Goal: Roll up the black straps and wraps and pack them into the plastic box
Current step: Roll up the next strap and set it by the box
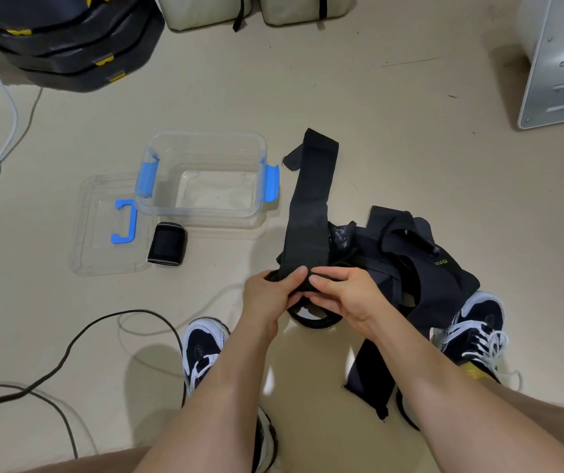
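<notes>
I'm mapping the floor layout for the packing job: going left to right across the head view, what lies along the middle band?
Box lid → rolled wrap → plastic box → long flat strap → pile of black straps.

Single head cam, wide-angle, looks fwd & steeply down at floor (376, 97); close over both forearms, shoes at bottom, room edges bowed at frame top.

Box (202, 179) btwn lid (103, 227) on left & strap (311, 199) on right.
</notes>
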Demonstrator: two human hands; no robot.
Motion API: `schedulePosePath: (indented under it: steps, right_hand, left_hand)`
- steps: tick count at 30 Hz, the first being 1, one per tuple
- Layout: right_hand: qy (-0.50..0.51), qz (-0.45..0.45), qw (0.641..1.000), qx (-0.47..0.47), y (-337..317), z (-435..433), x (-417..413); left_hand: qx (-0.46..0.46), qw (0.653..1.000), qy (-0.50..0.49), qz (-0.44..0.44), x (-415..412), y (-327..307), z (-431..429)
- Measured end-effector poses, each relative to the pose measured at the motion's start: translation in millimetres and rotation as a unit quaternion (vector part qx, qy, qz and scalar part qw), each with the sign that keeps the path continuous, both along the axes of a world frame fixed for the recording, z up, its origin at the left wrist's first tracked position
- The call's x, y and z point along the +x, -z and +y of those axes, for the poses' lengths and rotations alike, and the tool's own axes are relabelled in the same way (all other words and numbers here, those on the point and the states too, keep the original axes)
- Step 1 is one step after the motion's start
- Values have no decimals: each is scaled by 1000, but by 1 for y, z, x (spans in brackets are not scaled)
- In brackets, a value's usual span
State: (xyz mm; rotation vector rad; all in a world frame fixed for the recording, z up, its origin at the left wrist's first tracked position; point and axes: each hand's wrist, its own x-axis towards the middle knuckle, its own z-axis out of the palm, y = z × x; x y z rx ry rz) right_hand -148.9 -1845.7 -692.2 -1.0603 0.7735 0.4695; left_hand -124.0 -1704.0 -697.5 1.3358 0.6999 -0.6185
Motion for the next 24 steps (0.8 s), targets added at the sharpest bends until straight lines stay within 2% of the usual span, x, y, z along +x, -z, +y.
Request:
schedulePosePath:
  steps: [5,10,13,19,21,24]
  right_hand:
    - [0,-9,1000,-28,4,5,-2]
    - [-7,-12,999,-52,4,4,-3]
    - [-18,-15,994,-103,3,4,-1]
    - [-55,-9,986,-155,6,1,-2]
    - [-45,-15,984,-174,6,0,-1]
    - [-2,-4,985,-172,5,-3,1]
  left_hand:
    - [69,997,16,19,5,2,-5]
    - [6,997,-14,75,10,-1,-6]
    - [12,998,-39,57,8,-2,-8]
    - [67,997,43,-5,0,-1,-9]
    - [38,998,58,0,-1,1,-6]
    - [-89,993,79,28,-6,1,0]
